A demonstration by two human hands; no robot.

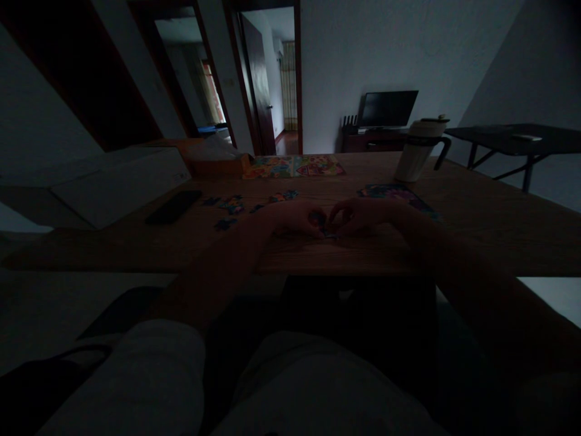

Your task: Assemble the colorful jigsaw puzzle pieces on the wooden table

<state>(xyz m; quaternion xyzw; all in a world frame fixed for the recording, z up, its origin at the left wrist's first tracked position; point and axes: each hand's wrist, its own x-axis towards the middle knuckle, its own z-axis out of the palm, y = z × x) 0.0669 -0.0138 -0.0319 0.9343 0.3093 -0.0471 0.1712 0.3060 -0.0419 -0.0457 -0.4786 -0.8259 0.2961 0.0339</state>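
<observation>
The light is dim. My left hand [297, 217] is closed on a colourful jigsaw puzzle piece [316, 218] near the table's front edge. Facing it, my right hand [361, 215] has its fingers curled, thumb and fingertips pinching at a small puzzle piece [330, 235] between the two hands. The fingers partly cover both pieces. Loose puzzle pieces [232, 204] lie left of my left hand, and more pieces [284, 195] lie just behind it. Beyond my right hand is a larger dark, colourful puzzle section [394, 195], partly hidden by my wrist.
On the wooden table [218, 254] are a black phone-like slab [174, 207], a white box [122, 181], an orange tissue box [218, 168], a colourful printed sheet [295, 166] and a handled tumbler [418, 150]. A black folding table [521, 142] stands behind at right.
</observation>
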